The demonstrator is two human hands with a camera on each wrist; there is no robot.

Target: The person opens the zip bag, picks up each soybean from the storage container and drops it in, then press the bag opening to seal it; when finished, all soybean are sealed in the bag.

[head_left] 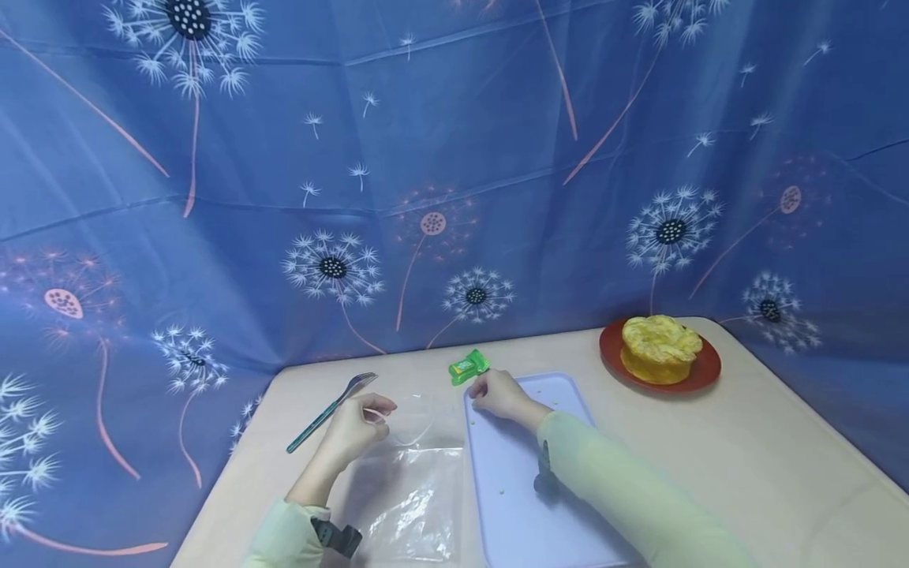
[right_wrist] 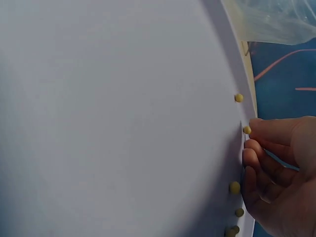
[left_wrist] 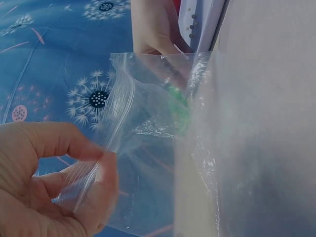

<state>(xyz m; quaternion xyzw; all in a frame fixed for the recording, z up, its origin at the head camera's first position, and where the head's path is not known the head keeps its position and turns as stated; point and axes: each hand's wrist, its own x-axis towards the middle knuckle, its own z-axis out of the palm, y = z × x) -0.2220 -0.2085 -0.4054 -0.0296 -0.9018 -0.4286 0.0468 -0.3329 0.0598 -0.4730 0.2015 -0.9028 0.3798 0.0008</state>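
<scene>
My left hand (head_left: pixel 355 426) pinches the zip edge of a clear zip-lock bag (head_left: pixel 408 505) between thumb and fingers. That edge is lifted, while the rest of the bag lies on the table. In the left wrist view the bag's mouth (left_wrist: pixel 118 98) shows its ridged seal. At the far left corner of a pale lilac tray (head_left: pixel 511 457), my right hand (head_left: pixel 503 394) has thumb and forefinger tips on a small round yellow bean (right_wrist: pixel 247 130). Several more beans lie along the tray's edge, such as a bean (right_wrist: pixel 234 187) beside the curled fingers.
A green packet (head_left: pixel 469 367) lies just behind the tray's corner. On the left is a fork (head_left: pixel 330 412) with a dark green handle. A red plate (head_left: pixel 609 347) holding a yellow cake (head_left: pixel 659 351) stands back right. Blue dandelion-print cloth (head_left: pixel 454 158) hangs behind the table.
</scene>
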